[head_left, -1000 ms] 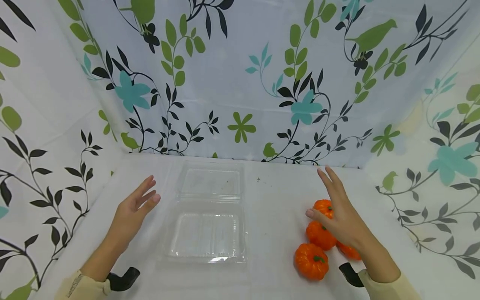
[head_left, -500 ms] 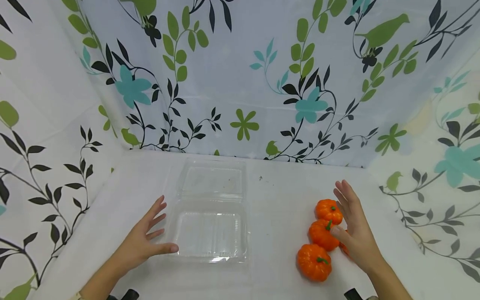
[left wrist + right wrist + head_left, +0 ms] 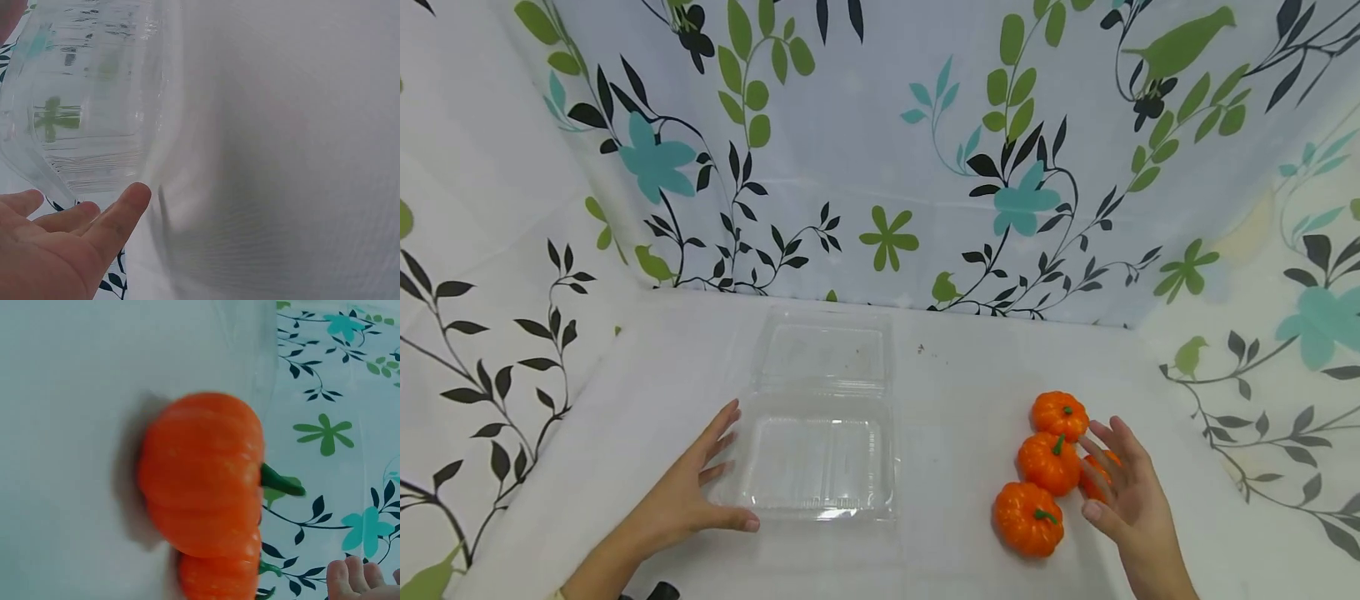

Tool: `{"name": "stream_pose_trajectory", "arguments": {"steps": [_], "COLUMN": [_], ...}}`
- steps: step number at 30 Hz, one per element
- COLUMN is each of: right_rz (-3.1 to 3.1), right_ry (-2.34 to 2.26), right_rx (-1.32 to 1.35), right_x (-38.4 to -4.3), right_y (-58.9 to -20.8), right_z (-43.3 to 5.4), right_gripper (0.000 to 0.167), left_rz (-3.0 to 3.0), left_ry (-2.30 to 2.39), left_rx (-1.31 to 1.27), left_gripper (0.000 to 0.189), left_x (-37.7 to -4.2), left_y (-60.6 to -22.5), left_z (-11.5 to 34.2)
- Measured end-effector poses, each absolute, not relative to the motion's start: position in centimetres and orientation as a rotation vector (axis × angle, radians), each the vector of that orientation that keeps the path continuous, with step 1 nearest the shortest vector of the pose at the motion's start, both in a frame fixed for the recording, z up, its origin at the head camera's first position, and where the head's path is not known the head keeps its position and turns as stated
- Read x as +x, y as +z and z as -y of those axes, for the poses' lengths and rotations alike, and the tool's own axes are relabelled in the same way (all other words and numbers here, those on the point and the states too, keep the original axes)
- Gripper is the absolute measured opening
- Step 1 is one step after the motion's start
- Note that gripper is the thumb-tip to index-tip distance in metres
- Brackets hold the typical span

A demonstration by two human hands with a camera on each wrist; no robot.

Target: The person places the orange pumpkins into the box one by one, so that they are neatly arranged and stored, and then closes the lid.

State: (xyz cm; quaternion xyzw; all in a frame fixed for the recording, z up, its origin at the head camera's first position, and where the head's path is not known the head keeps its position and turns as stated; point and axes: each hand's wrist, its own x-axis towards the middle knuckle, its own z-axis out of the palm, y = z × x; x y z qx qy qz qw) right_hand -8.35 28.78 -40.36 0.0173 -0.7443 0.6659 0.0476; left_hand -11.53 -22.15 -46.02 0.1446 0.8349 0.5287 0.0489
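- Left hand (image 3: 683, 493): fingers spread, just left of the clear box (image 3: 812, 458); contact unclear.
- The box lies unfolded on the table (image 3: 955, 425), its two halves near and far.
- Right hand (image 3: 1138, 510): fingers loosely extended, partly covering the rightmost of four pumpkins (image 3: 1047, 465) on the right.

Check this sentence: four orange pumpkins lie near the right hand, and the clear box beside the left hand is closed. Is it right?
The box is open, not closed: the head view shows its two halves spread out, one beyond the other. The rest stands: four orange pumpkins lie near the right hand, and the box is beside the left hand.
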Motion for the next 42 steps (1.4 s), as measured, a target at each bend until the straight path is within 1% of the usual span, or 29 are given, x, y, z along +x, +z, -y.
{"name": "stream_pose_trajectory", "arguments": {"steps": [4, 8, 12, 16, 22, 26, 36, 39, 42], "right_rz": [2.281, 2.315, 2.431, 2.564, 2.645, 2.698, 2.808, 2.829, 2.851], "right_ry": [1.982, 1.924, 1.888, 1.853, 1.849, 1.833, 1.753, 1.716, 1.675], "right_rx": [-0.101, -0.372, -0.64, -0.76, -0.851, -0.884, -0.901, -0.891, -0.851], "right_x": [-7.0, -6.3, -6.1, -6.2, -7.0, -7.2, -7.3, -7.4, -7.5], "right_y": [-41.9, -43.4, -44.6, -45.4, -46.7, -47.6, -48.2, -48.2, -48.1], "right_z": [-28.5, -28.3, -28.2, -27.7, -26.9, -26.8, -26.6, -26.4, -26.3], "right_gripper": [0.087, 0.089, 0.102, 0.117, 0.133, 0.138, 0.138, 0.136, 0.13], "left_rz": [-2.547, -2.541, -2.529, -2.502, -2.456, -2.441, -2.436, -2.416, -2.402], "left_ry": [1.596, 1.591, 1.614, 1.663, 1.738, 1.771, 1.801, 1.815, 1.826], "left_rx": [0.447, 0.43, 0.419, 0.417, 0.403, 0.394, 0.39, 0.402, 0.407], "left_gripper": [0.139, 0.138, 0.137, 0.135, 0.132, 0.13, 0.13, 0.13, 0.131], "left_x": [-11.4, -11.4, -11.3, -11.1, -10.7, -10.6, -10.6, -10.7, -10.6], "left_y": [-46.0, -46.1, -46.4, -46.6, -47.0, -47.2, -47.6, -47.6, -47.7], "left_z": [21.9, 21.7, 21.5, 21.7, 21.8, 21.8, 21.8, 21.8, 21.8]}}
